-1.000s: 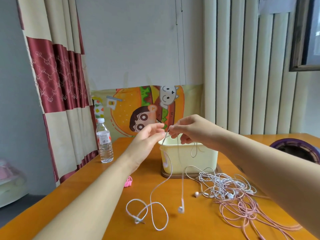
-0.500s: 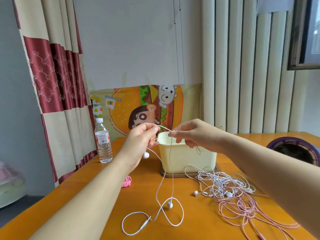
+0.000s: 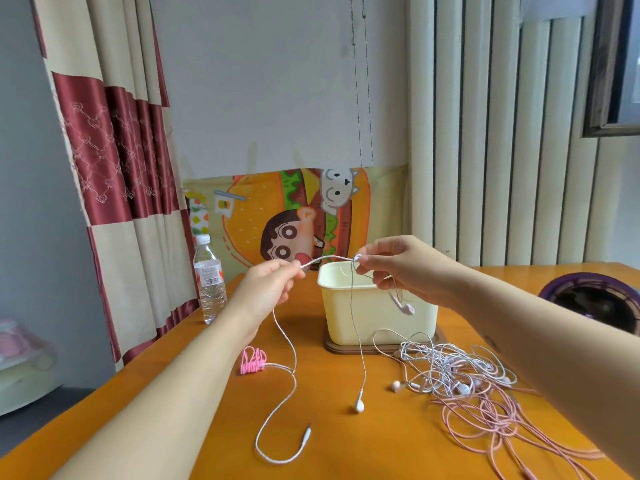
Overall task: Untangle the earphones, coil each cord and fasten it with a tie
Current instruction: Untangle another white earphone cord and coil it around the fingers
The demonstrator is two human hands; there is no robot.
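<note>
**Inspector:** Report hand status.

**Technician:** The left hand point(image 3: 266, 289) pinches the thin white earphone cord point(image 3: 325, 258) between thumb and fingertips. The right hand point(image 3: 405, 268) pinches the same cord with thumb and forefinger, and its other fingers are curled. Both hands are raised above the glossy orange wooden table point(image 3: 363, 452). A short section of cord runs nearly level between them.

**Inspector:** Where is the rest of the cord?

**Technician:** From the left hand, one run drops to the table, curves into a loop and ends at the slim jack plug point(image 3: 306, 434), which lies flat. From the right hand, one branch hangs straight down to a white earbud point(image 3: 360, 406) at table level; contact with the surface cannot be confirmed. A second earbud point(image 3: 407, 308) dangles below the right palm, in front of the pale yellow rectangular plastic tub point(image 3: 374, 317).

**Inspector:** Other task items?

**Technician:** A tangled heap of white and pink earphone cords point(image 3: 460, 372) lies on the table, right of the hanging branch and just in front of the tub. A bundle of pink ties point(image 3: 253, 360) lies beside the left forearm. A pale strand reaches from it to the dropping run; whether the two are joined cannot be determined.

**Inspector:** Surroundings?

**Technician:** The tub sits on a dark wooden base point(image 3: 339, 348). A clear plastic water bottle with a white cap point(image 3: 209, 282) stands at the table's left edge, near a red-and-cream checked curtain point(image 3: 114, 168).
</note>
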